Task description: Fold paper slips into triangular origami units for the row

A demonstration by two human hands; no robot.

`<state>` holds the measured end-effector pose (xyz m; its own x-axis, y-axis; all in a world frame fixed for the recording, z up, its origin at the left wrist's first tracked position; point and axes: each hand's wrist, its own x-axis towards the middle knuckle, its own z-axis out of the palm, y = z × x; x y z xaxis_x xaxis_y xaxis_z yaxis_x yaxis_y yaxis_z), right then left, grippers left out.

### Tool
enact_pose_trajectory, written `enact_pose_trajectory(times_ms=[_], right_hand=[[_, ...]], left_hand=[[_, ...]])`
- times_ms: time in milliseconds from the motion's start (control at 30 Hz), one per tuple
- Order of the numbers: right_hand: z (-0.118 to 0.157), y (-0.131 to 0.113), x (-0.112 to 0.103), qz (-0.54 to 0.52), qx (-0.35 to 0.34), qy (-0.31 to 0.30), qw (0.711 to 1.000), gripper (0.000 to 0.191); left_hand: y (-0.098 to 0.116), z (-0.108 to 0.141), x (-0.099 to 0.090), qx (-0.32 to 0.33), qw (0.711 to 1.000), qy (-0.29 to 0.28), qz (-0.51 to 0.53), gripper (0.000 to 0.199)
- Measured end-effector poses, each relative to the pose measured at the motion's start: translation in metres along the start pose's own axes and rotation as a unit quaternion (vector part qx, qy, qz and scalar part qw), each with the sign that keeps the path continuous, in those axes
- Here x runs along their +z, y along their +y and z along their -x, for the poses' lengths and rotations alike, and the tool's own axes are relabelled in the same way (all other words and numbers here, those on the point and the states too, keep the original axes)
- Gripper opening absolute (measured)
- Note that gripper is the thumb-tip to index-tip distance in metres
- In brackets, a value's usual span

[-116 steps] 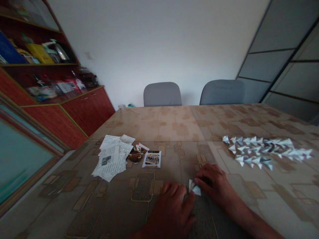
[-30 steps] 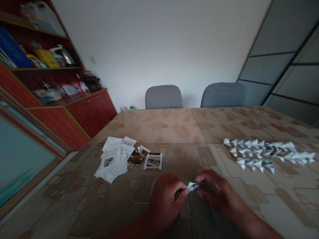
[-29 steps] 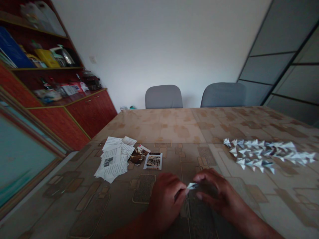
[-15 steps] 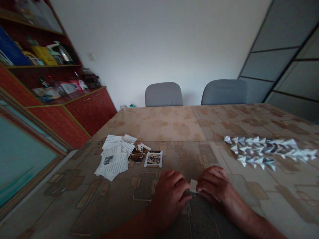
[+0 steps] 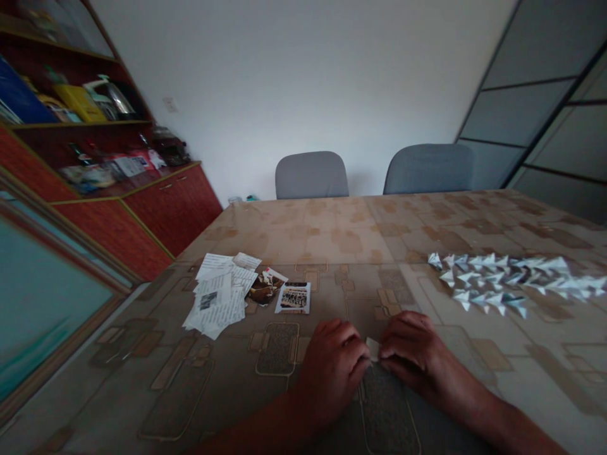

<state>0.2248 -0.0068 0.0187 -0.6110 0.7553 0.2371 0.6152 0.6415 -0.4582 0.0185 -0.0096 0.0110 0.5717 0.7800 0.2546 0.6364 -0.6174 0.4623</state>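
A small pale piece of paper [image 5: 373, 349] is pinched between my two hands, low over the near part of the table. My left hand [image 5: 334, 363] closes on its left edge with thumb and fingers together. On the other side, my right hand [image 5: 412, 347] grips the right edge, fingers curled. Most of the paper is covered by fingertips, so its folds cannot be made out. Left of my hands lies a loose pile of printed paper pieces [image 5: 220, 294], and beside it a single picture piece [image 5: 293, 297]. To the right stand several folded paper pieces [image 5: 493, 278] with pointed tips, in rows.
A patterned cloth covers the table [image 5: 308, 234]. Two grey chairs, one at the left [image 5: 312, 175] and one at the right [image 5: 427, 169], stand behind its far edge. A red wooden cabinet [image 5: 173, 208] with filled shelves is at the left.
Both hands have shifted slightly right with the paper, which now sits at a different tilt and shows a little less. The camera view has moved slightly.
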Motion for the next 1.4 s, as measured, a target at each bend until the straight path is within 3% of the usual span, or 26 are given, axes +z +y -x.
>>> enact_pose_trajectory(times_ms=[133, 300, 467, 600, 800, 1400], right_hand=[[0.001, 0.002, 0.007, -0.006, 0.027, 0.035, 0.999, 0.014], [0.001, 0.005, 0.018, 0.013, 0.072, 0.073, 0.995, 0.012], [0.000, 0.002, 0.022, 0.031, 0.104, 0.079, 0.991, 0.012], [-0.001, -0.002, 0.021, 0.037, 0.128, 0.061, 0.989, 0.012], [-0.002, -0.002, 0.020, 0.040, 0.148, 0.046, 0.987, 0.013], [-0.004, -0.008, 0.014, 0.031, 0.161, 0.022, 0.986, 0.014]], left_hand=[[0.001, -0.001, 0.000, -0.028, 0.999, -0.008, 0.015, 0.006], [0.000, 0.003, 0.000, -0.018, 1.000, -0.001, 0.006, 0.004], [-0.001, 0.025, 0.003, 0.066, 0.992, 0.018, -0.107, 0.004], [0.001, 0.037, 0.010, 0.126, 0.976, 0.008, -0.177, 0.021], [0.004, 0.036, 0.010, 0.096, 0.974, -0.051, -0.198, 0.046], [0.004, 0.037, 0.009, 0.059, 0.977, -0.085, -0.185, 0.050]])
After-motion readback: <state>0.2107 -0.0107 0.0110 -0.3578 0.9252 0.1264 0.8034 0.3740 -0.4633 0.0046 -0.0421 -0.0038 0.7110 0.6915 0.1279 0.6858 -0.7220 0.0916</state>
